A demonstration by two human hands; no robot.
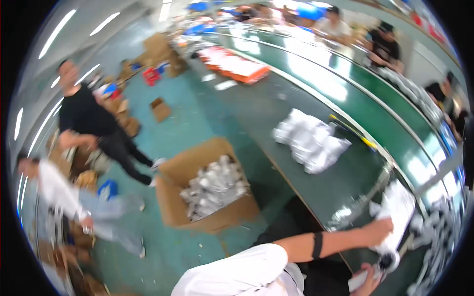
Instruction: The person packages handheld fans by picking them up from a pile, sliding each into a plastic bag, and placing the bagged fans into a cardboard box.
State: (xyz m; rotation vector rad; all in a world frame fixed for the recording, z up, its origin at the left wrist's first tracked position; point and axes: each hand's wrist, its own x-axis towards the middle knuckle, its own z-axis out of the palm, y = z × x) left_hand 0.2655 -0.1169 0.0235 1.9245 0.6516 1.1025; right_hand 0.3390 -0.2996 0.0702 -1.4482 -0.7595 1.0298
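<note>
My left hand (381, 233) reaches across to the right, a black band round its forearm. It grips a crumpled white plastic bag (399, 204), though blur hides part of the fingers. Below it, my right hand (366, 282) is closed round a white device (387, 262) with a round dark end and a handle-like part; its exact kind is unclear. Farther up the dark green table (237, 106) lies a bunch of white plastic-wrapped items (311, 140).
A large open carton (207, 229) of wrapped grey-white items stands on the floor to the left. Two people stand beyond it. A green conveyor (316, 74) runs behind the table, with several people along its far side. Grey wrapped pieces (434, 246) pile up at the right.
</note>
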